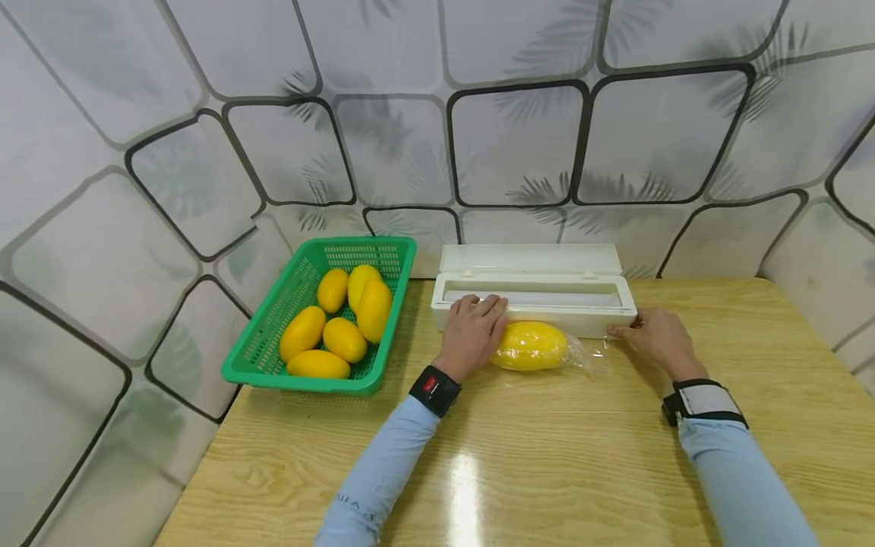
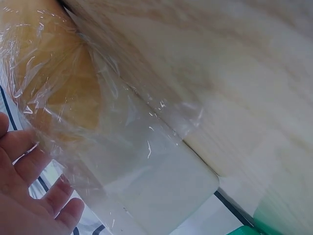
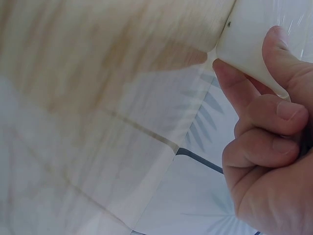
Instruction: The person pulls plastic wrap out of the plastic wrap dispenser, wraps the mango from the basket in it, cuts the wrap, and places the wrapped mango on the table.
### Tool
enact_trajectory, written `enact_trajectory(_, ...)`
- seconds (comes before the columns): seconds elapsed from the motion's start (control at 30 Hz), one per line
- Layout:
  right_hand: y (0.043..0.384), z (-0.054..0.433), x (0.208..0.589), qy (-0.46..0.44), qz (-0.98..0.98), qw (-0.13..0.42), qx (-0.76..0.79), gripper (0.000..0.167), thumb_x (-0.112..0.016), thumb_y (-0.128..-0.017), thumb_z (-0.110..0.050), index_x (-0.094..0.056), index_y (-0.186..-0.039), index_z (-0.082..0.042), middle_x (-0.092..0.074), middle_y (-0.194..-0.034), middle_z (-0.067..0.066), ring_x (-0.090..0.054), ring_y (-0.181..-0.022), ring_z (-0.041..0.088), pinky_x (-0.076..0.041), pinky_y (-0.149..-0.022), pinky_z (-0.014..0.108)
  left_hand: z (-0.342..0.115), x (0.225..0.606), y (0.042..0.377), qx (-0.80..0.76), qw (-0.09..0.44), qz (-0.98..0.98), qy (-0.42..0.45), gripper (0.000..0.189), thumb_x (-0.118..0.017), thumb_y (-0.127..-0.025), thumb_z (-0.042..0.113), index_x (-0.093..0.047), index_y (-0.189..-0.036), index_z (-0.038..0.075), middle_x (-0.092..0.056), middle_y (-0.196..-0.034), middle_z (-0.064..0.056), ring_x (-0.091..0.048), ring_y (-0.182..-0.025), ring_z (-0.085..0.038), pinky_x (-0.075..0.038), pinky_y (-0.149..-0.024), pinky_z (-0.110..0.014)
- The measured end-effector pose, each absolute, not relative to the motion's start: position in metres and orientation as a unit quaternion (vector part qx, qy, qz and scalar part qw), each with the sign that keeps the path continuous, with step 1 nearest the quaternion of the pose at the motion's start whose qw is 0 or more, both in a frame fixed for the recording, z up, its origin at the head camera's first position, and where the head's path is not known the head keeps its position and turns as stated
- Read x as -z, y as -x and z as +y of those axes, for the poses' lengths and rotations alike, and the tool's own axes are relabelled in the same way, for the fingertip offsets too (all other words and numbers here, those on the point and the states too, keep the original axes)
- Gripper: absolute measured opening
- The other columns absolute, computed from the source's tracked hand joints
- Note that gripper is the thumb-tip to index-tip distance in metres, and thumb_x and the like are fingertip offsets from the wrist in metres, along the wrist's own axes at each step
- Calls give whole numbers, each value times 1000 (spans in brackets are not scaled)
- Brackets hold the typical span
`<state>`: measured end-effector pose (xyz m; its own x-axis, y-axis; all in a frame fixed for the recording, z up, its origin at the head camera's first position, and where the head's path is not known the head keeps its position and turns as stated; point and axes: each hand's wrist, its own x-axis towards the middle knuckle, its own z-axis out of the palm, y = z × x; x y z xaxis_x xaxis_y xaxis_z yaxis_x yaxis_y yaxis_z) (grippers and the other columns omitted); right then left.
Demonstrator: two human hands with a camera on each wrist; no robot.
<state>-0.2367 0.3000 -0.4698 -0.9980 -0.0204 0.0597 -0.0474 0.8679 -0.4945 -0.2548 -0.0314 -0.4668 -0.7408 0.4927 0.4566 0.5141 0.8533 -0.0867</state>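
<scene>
A yellow mango (image 1: 530,346) in clear plastic film lies against the front of a white cling film dispenser (image 1: 547,322). Loose film (image 1: 585,354) trails off its right end. My left hand (image 1: 473,334) is at the mango's left end with its fingers over the dispenser's front edge. In the left wrist view, those fingers (image 2: 30,169) are spread and touch the film (image 2: 142,147). My right hand (image 1: 656,340) grips the dispenser's right end. The right wrist view shows the thumb (image 3: 279,46) on the box's front and the index finger at its end, other fingers curled.
A green plastic basket (image 1: 235,372) with several bare mangoes (image 1: 345,339) stands left of the dispenser. The dispenser's lid (image 1: 530,260) is raised at the back, near the patterned wall (image 1: 516,144). All stand on a wooden table (image 1: 547,456).
</scene>
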Motion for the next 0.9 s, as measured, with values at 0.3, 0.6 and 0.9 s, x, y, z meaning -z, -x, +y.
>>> enact_trajectory(0.3,237,299,469,-17,-967,24,-252,53,-73,-90,-40,-66,-101,12,-68,-92,28,-63,-77,36,-47,-59,44,-36,467,255,7,241,-934,264,40,-41,-107,37,-59,-139,22,-62,-135,6,-54,-118,-26,-41,-104,-40)
enact_trajectory(0.6,237,298,470,-16,-968,25,-250,51,-73,-90,-38,-66,-101,12,-69,-91,28,-63,-77,35,-47,-58,43,-39,465,253,4,234,-938,257,41,-39,-107,37,-59,-140,23,-61,-135,6,-54,-117,-25,-40,-103,-38)
enact_trajectory(0.9,238,299,471,-18,-967,25,-252,53,-73,-89,-40,-67,-100,11,-69,-93,28,-64,-78,37,-47,-58,42,-42,464,253,6,240,-937,256,40,-41,-107,36,-60,-139,23,-62,-134,6,-55,-115,-25,-42,-100,-39)
